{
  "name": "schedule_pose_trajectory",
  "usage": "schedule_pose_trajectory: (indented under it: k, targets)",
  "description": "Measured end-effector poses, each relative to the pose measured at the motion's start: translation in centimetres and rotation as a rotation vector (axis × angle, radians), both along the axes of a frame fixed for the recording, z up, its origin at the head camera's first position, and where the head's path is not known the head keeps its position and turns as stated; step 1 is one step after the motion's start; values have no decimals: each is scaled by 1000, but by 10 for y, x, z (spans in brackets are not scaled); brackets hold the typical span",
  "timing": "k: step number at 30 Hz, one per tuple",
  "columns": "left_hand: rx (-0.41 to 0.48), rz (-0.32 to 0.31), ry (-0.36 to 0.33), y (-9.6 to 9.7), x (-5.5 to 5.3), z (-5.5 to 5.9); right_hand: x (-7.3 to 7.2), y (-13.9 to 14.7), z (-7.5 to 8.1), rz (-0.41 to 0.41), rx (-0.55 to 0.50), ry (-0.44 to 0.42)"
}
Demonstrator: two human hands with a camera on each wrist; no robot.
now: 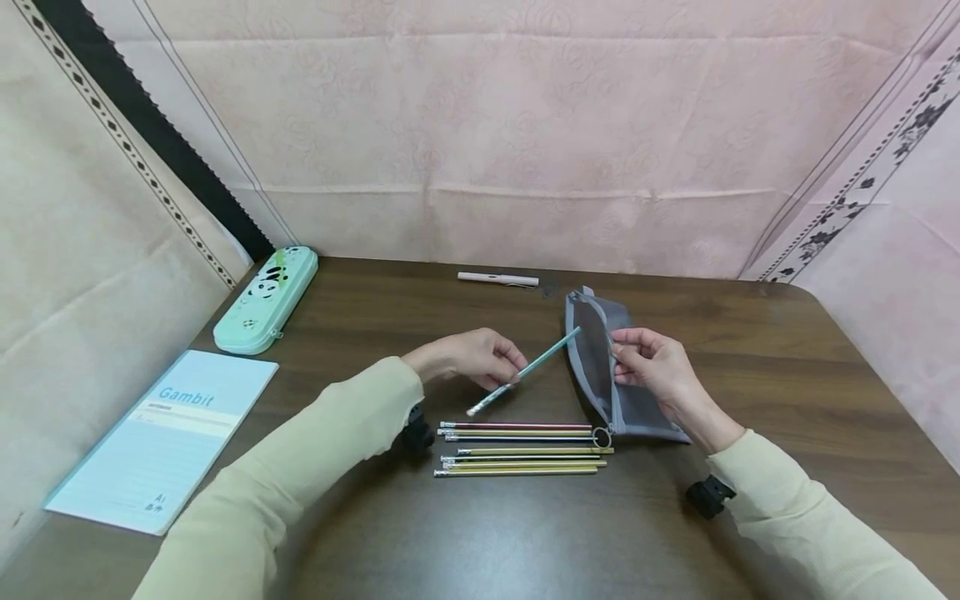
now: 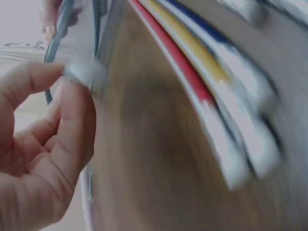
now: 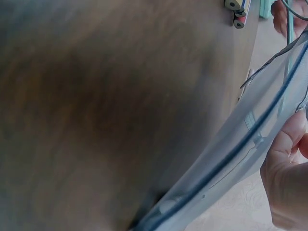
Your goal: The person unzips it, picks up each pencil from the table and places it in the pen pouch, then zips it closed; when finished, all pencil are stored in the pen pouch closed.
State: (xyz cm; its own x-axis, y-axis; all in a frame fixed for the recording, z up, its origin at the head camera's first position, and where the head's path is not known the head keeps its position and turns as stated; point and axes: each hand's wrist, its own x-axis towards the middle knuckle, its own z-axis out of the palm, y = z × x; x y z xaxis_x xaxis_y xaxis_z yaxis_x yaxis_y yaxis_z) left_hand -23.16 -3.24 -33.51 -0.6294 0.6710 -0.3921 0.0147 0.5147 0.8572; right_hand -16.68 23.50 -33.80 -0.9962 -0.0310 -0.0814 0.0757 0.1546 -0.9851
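Note:
My left hand [image 1: 476,357] pinches a light blue pencil [image 1: 546,357] near its eraser end. The pencil slants up to the right, its far end at the open mouth of a grey zip pouch [image 1: 643,410]. On the pouch's right side, my right hand [image 1: 654,371] grips the edge of the opening between thumb and fingers. The pouch's see-through wall [image 3: 231,159] shows in the right wrist view. In front of the left hand lie several pencils [image 1: 517,472] in two groups, eraser ends to the left; a red pencil [image 2: 178,57] appears close in the left wrist view.
A white pen [image 1: 498,279] lies at the table's back edge. A mint panda pencil case [image 1: 266,300] and a light blue notebook [image 1: 161,442] are on the left. The pouch's zip ring [image 1: 602,437] overlaps the pencils' right ends. Cloth [image 1: 480,150] hangs behind the table.

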Motion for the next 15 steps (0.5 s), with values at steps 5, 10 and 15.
schedule_pose_trajectory:
  k: [5,10,15]
  targets:
    - [169,136,-254,33,2,-5,1,-2,1,1,8,4]
    - [275,241,-387,62,6,-8,0,-3,0,5,8,-1]
    - [327,345,-413,85,9,-12,-1,-3,-1,1,9,-12]
